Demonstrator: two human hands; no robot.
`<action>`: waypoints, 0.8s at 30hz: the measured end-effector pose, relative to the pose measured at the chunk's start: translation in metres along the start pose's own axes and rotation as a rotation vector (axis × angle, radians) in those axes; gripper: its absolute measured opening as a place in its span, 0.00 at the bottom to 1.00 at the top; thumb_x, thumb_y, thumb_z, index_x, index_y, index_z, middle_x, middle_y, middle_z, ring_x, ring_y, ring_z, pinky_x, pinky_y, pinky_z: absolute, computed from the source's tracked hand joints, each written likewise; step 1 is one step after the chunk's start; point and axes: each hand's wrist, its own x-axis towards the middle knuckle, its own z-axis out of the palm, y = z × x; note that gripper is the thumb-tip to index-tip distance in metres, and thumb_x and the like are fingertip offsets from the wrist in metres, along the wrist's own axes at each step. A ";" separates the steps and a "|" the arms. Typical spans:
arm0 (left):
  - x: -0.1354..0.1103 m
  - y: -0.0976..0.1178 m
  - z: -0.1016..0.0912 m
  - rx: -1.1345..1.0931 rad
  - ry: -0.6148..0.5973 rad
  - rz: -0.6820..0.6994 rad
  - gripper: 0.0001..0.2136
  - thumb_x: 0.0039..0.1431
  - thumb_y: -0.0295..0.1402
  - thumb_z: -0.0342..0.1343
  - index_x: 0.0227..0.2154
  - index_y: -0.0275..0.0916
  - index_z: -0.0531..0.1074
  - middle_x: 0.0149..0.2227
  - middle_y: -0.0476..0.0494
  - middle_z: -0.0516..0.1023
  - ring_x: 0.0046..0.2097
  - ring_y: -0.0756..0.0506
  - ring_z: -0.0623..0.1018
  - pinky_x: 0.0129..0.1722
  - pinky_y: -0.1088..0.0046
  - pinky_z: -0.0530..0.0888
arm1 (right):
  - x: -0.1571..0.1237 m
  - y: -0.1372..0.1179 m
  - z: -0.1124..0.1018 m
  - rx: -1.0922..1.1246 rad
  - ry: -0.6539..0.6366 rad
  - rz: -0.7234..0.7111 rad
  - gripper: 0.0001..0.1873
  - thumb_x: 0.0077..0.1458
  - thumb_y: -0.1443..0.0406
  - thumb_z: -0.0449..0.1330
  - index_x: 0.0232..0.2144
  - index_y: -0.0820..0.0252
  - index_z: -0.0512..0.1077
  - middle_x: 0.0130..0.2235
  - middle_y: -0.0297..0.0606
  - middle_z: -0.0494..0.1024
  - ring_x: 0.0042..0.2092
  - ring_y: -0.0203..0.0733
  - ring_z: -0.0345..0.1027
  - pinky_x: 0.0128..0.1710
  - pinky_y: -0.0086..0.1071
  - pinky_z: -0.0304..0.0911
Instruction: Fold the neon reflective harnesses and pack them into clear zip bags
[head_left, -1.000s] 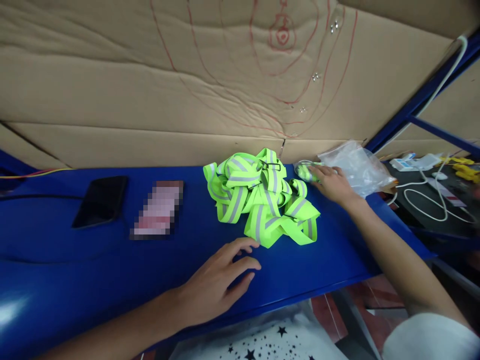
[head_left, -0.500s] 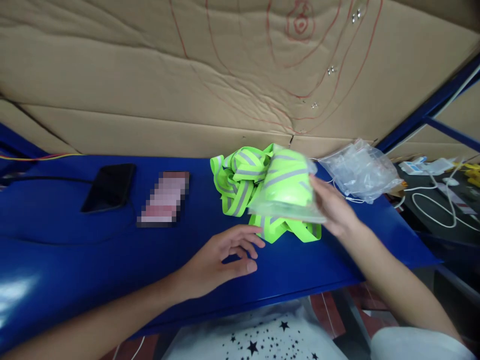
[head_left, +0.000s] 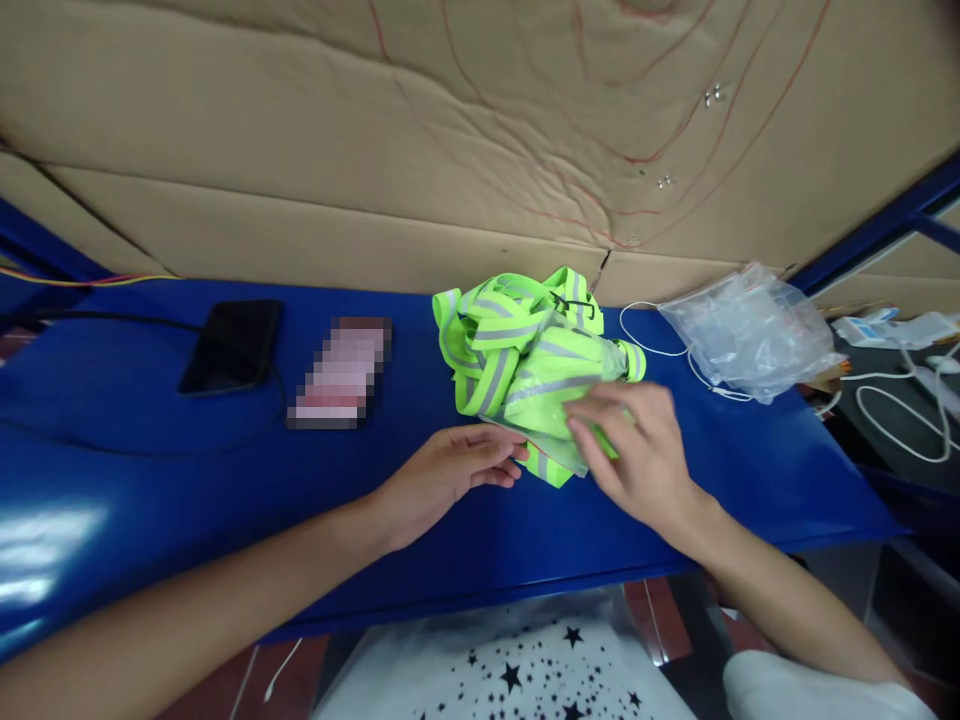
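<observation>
A clear zip bag [head_left: 547, 385] with a folded neon-green reflective strap inside lies on a loose heap of similar neon-green straps [head_left: 480, 335] with grey stripes. The near edge of the bag, with a thin red line, faces me. My left hand [head_left: 457, 470] pinches the left corner of that edge between thumb and fingers. Over the bag's right side is my right hand [head_left: 637, 450], blurred, with its fingers bent close to the plastic. Whether it grips the bag cannot be made out. A dark buckle [head_left: 576, 305] shows at the back of the heap.
On the blue table [head_left: 337, 540] lie a black phone [head_left: 231, 345] with a cable and a pixelated phone-like device [head_left: 341, 372]. Clear plastic bags [head_left: 754, 330] and a white cord lie at the right. A cardboard wall [head_left: 300, 160] rises behind.
The bag has come down from my right hand onto the strap heap. My left hand has closed on its near corner, and my right hand has moved from its side to above its front.
</observation>
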 end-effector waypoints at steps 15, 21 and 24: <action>0.022 -0.003 0.018 0.112 0.101 0.114 0.14 0.56 0.41 0.71 0.32 0.34 0.80 0.28 0.47 0.80 0.31 0.51 0.77 0.33 0.75 0.74 | 0.006 0.001 0.017 0.899 -0.419 0.492 0.12 0.64 0.57 0.62 0.33 0.59 0.77 0.28 0.32 0.79 0.26 0.33 0.71 0.27 0.29 0.67; 0.020 -0.007 0.018 0.229 0.088 0.238 0.11 0.60 0.39 0.67 0.31 0.35 0.80 0.26 0.49 0.79 0.29 0.51 0.76 0.31 0.77 0.74 | -0.001 -0.002 0.023 0.844 -0.343 0.482 0.10 0.60 0.57 0.67 0.36 0.58 0.77 0.33 0.33 0.83 0.30 0.34 0.75 0.31 0.28 0.69; 0.019 -0.008 0.018 0.239 0.090 0.246 0.09 0.60 0.37 0.67 0.31 0.36 0.80 0.26 0.49 0.80 0.29 0.52 0.77 0.30 0.77 0.74 | -0.002 -0.007 0.021 0.799 -0.350 0.442 0.08 0.64 0.60 0.63 0.36 0.58 0.76 0.33 0.33 0.83 0.31 0.33 0.74 0.30 0.27 0.68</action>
